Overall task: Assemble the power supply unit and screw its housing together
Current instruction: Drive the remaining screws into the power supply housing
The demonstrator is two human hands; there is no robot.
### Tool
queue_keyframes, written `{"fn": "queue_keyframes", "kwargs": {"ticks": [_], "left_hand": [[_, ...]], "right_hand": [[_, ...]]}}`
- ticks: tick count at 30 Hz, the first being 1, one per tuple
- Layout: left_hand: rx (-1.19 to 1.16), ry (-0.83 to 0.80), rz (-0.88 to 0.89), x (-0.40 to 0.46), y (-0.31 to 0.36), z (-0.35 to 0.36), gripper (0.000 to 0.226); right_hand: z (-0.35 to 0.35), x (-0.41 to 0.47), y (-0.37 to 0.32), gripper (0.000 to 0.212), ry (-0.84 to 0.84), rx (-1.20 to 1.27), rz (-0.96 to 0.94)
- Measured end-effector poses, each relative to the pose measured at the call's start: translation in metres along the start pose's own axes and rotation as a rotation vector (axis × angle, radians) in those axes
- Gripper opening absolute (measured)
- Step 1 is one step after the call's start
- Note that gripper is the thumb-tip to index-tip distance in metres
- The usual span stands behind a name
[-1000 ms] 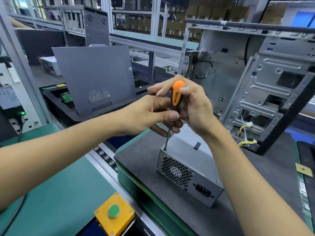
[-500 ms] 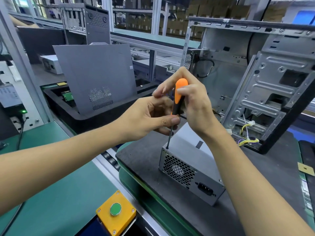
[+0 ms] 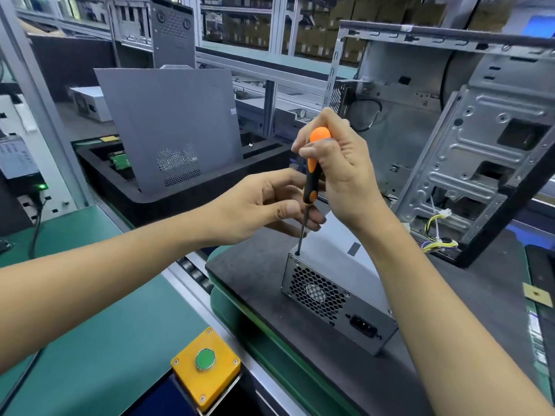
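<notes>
A grey metal power supply unit (image 3: 339, 283) sits on the dark work mat (image 3: 249, 271), its fan grille and power socket facing me. My right hand (image 3: 345, 172) grips the orange-and-black screwdriver (image 3: 312, 166) near the top of its handle. The screwdriver stands almost upright, with its tip in a screw hole at the unit's top near-left corner. My left hand (image 3: 264, 205) is beside the shaft, thumb and fingers loosely extended around it just below the handle; whether they touch it is unclear.
An open computer case (image 3: 468, 139) stands at the right with yellow wires (image 3: 438, 235) hanging out. A grey side panel (image 3: 171, 127) leans in a black tray (image 3: 156, 199) behind. A yellow box with a green button (image 3: 205, 367) sits at the front edge.
My left hand has loosened from the screwdriver's lower handle and its fingers have spread. The right hand has shifted up around the handle's top. The tip stays at the same corner.
</notes>
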State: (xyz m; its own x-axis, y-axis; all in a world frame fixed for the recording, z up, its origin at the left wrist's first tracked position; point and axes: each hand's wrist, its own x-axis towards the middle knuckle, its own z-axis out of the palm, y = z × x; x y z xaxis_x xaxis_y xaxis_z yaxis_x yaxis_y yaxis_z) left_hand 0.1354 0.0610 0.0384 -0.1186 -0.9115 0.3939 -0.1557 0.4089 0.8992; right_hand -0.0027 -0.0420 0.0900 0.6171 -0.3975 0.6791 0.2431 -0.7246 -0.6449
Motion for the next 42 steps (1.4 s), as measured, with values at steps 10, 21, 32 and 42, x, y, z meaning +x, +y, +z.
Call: {"fn": "queue_keyframes", "kwargs": {"ticks": [10, 21, 32, 42], "left_hand": [[-0.039, 0.152, -0.009, -0.007, -0.013, 0.015, 0.027], [0.001, 0.301, -0.044, -0.001, -0.015, 0.028, 0.037], [0.032, 0.397, 0.008, -0.009, -0.024, 0.036, 0.032], [0.028, 0.423, 0.036, -0.016, -0.034, 0.042, 0.017]], "right_hand": [[-0.025, 0.014, -0.027, 0.014, -0.312, -0.371, 0.040], [-0.053, 0.058, -0.061, 0.031, -0.918, -0.637, 0.254], [-0.044, 0.048, -0.071, 0.046, -0.859, -0.773, -0.009], [-0.036, 0.056, -0.085, 0.046, -0.992, -0.857, -0.111]]}}
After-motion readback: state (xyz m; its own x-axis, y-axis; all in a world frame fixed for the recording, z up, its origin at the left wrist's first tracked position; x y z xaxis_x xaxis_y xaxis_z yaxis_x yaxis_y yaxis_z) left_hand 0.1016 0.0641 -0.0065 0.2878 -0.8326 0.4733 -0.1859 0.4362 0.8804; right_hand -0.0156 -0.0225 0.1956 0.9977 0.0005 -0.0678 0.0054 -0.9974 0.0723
